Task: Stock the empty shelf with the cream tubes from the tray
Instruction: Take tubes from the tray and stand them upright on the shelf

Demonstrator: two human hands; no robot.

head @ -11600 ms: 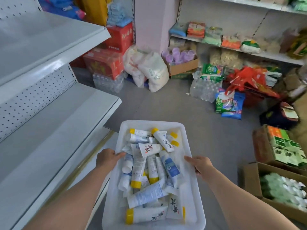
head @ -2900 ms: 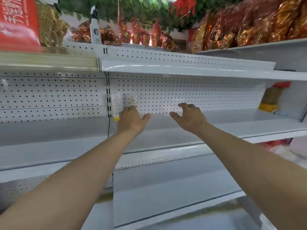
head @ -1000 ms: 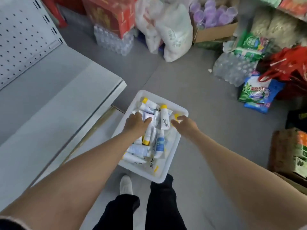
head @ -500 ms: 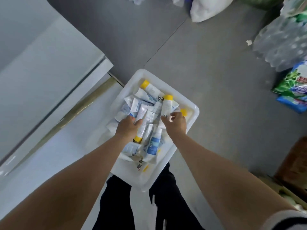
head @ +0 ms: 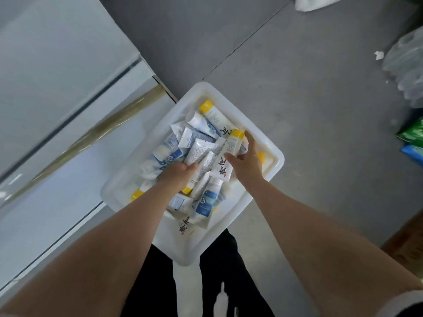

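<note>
Lying in the tray (head: 181, 249), a yellow-capped tube (head: 229, 153) is pinched by the right hand (head: 246, 164), a white tube (head: 198, 150) clasped by the left hand (head: 178, 175).

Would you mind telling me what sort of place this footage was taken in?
Most likely a small shop or its stockroom: white metal retail shelving, a tray heaped with cream tubes, and a shrink-wrapped bottle pack and bagged goods lying on the grey floor.

White tray (head: 183, 249), grey floor (head: 297, 106); white cream tubes (head: 199, 149) with yellow caps (head: 206, 106), blue labels, black characters.
</note>
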